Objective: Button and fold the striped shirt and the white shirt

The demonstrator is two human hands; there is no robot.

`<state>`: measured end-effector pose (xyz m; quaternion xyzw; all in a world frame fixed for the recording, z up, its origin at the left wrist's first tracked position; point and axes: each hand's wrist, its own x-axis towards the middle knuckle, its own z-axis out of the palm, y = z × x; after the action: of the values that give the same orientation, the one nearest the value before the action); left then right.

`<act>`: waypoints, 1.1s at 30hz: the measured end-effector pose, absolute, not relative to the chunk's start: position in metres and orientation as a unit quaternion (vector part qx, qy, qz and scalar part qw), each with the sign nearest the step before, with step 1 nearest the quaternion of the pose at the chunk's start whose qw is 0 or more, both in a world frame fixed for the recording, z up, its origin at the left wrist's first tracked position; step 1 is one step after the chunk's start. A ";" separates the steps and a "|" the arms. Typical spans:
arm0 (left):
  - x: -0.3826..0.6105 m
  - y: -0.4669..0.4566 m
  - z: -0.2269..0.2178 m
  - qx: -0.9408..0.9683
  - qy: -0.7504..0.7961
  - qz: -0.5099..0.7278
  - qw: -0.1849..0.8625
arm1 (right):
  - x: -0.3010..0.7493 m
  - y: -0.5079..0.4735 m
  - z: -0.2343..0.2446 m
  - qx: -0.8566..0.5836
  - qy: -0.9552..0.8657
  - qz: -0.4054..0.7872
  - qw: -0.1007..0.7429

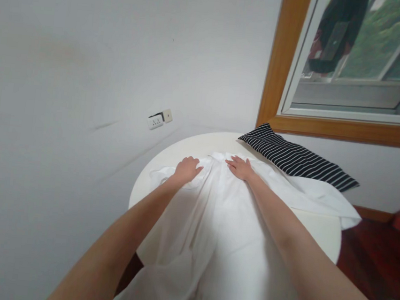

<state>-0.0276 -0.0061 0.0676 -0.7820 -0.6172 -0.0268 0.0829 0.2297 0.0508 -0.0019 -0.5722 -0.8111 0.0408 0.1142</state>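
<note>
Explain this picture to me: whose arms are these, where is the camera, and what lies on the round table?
No machine here: these are a person's two bare arms, seen from a camera worn on their head, looking forward and down. The left hand and right hand rest on a white cloth, possibly a garment, spread over a round white table and hanging off its near edge. The right hand lies flat; the left hand's fingers are curled, so whether it grips the cloth is unclear. Behind lies a black cloth with white stripes, below a wood-framed window.
</note>
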 end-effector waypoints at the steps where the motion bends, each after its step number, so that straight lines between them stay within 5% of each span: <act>1: -0.030 -0.003 0.058 -0.781 -0.620 -0.030 0.074 | 0.230 0.047 -0.002 -0.571 -0.812 0.039 0.115; 12: -0.034 -0.001 0.040 -0.768 -0.625 -0.041 0.131 | 0.249 0.002 0.001 -0.574 -0.812 0.034 0.101; 20: -0.131 0.037 0.112 -0.619 -0.751 -0.103 0.205 | 0.247 0.001 0.003 -0.581 -0.808 0.032 0.091; 24: -0.171 0.055 0.157 -0.462 -0.835 -0.256 0.151 | 0.246 0.000 0.003 -0.580 -0.808 0.028 0.098; 28: -0.132 0.052 0.166 -0.523 -0.687 -0.434 0.257 | 0.247 0.000 0.004 -0.580 -0.808 0.033 0.096; 33: -0.028 0.037 0.083 -0.838 -0.473 -0.251 0.108 | 0.248 0.000 0.004 -0.577 -0.810 0.035 0.099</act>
<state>-0.0279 0.0372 0.0832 -0.8378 -0.4727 -0.2510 0.1081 0.2476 -0.0003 0.0043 -0.5771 -0.8099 0.0347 0.0993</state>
